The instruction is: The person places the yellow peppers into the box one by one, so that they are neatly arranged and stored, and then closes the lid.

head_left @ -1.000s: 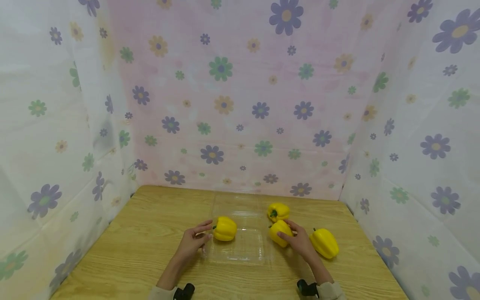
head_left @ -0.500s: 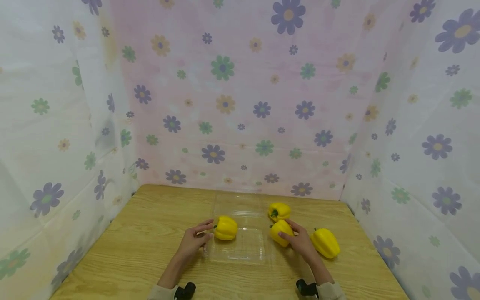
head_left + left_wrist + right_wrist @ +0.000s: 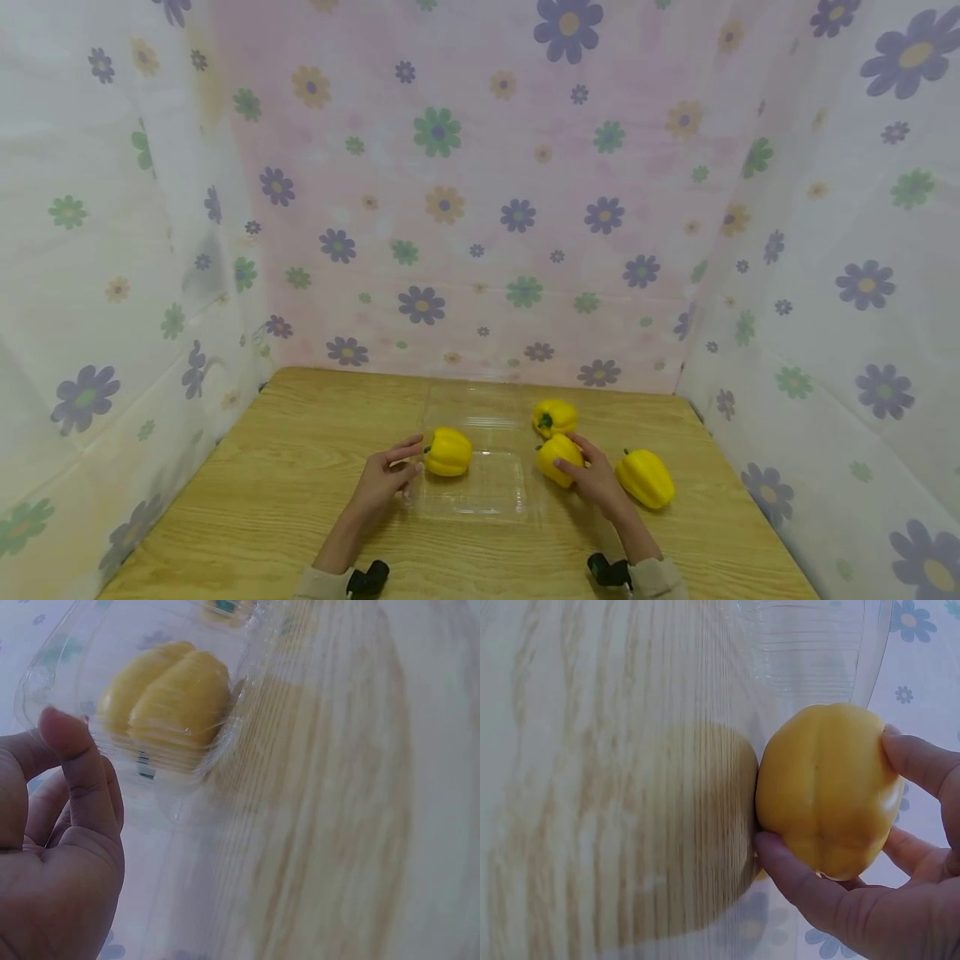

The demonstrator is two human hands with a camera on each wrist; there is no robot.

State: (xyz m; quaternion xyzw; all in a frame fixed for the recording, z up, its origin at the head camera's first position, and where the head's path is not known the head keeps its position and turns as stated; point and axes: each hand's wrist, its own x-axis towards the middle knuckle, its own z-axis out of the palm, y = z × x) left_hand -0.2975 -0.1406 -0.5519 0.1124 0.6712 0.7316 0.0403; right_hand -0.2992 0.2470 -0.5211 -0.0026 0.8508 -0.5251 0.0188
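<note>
Wood grain is showing across the table (image 3: 285, 483), where the left hand (image 3: 381, 482) is hovering at the left side of the clear plastic container (image 3: 491, 498); its fingers are bending loosely with the thumb apart from the forefinger, probably for steadying so light a tray (whether the tips are actually pressing its wall, I cannot tell). Toward the left of the container's near half, the boxed pepper (image 3: 450, 452) is lying on its side, stem pointing at that hand, the walls presumably stopping any roll; the far half is lying folded back, leaving the top uncovered. Just right of the container, the right hand (image 3: 596, 479) is pinching the held pepper (image 3: 556, 459) between thumb and fingers, a hold seemingly suiting its bulging body; whether it is touching the table is unclear. Behind it the rear pepper (image 3: 558, 414) is lying, and farther right the outer pepper (image 3: 647, 479) is resting on its side. All four are showing bright yellow, and the held one is displaying smooth, glossy lobes with a shallow crease between them.
</note>
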